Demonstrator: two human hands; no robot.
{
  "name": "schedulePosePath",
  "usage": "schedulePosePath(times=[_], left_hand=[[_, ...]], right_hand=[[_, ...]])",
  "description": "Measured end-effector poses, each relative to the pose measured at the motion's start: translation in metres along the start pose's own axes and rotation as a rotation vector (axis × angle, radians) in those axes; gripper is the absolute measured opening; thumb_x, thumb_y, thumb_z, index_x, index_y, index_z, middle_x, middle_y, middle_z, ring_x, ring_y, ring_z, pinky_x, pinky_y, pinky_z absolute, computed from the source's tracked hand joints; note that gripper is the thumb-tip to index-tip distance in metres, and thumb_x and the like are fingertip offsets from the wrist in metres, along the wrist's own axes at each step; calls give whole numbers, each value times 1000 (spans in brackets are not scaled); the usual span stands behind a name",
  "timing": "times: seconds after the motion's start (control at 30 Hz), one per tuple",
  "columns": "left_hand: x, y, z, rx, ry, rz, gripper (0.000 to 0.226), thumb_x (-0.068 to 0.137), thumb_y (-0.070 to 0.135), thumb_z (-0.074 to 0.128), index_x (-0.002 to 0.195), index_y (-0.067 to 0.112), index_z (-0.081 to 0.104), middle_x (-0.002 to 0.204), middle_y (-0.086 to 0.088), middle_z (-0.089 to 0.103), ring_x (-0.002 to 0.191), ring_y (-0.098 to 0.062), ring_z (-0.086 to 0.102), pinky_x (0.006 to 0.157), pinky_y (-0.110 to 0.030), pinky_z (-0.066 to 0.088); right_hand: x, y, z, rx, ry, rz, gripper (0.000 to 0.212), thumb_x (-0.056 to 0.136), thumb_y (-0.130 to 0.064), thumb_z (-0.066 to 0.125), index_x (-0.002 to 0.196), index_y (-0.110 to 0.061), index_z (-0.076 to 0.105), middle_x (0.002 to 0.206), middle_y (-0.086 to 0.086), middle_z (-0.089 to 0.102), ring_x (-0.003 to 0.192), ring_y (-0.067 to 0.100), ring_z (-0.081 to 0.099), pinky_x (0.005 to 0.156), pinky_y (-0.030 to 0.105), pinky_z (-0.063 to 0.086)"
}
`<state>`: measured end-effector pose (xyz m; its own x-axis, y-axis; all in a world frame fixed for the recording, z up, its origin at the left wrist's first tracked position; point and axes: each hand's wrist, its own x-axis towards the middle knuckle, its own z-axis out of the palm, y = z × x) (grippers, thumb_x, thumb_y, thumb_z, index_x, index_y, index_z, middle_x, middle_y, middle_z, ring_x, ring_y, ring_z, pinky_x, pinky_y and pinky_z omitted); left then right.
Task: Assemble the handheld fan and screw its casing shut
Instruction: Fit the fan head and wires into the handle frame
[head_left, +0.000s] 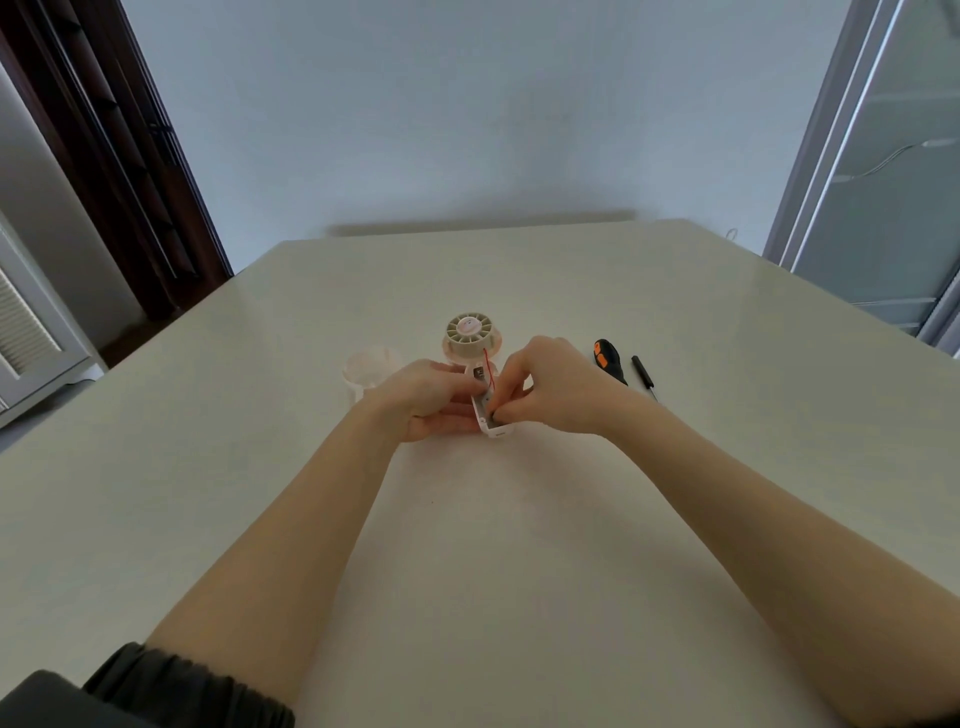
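Observation:
A small white and pink handheld fan lies on the table with its round head pointing away from me and its handle casing open. A red wire runs from the head into the handle. My left hand grips the handle from the left side. My right hand pinches a small dark part inside the open handle with its fingertips. What the part is cannot be made out.
A black and orange screwdriver lies to the right of my hands, with a thin black tool beside it. A round translucent cover sits left of the fan. The pale table stretches toward me.

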<state>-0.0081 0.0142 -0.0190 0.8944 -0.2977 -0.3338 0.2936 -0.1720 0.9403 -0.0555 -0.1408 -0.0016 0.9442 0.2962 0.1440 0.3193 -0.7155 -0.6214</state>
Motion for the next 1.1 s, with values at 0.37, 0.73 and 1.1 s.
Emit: schedulePosePath(times=[0.37,0.73,1.1], left_hand=[[1,-1,3,2,115,208,26,88,5,62,113,-4,60,99,-22,70,78,-29,71,69,-35,61],[-3,1,9,47,153,322,11,86,3,64,96,3,63,89,-20,69,67,-23,70,63,-31,60],[0,-1,11,49,173,325,19,82,0,67,102,0,63,86,-15,69,69,-24,70,65,-32,61]], right_hand=[[4,2,3,-70,104,-66,11,74,-7,72,79,-15,79,75,4,68,66,11,55,65,17,44],[8,6,6,-171,115,-149,7,73,-11,78,80,-13,78,96,4,64,79,10,51,79,29,49],[7,9,5,-286,78,-125,7,79,-17,72,83,-14,77,91,1,66,78,8,46,62,3,31]])
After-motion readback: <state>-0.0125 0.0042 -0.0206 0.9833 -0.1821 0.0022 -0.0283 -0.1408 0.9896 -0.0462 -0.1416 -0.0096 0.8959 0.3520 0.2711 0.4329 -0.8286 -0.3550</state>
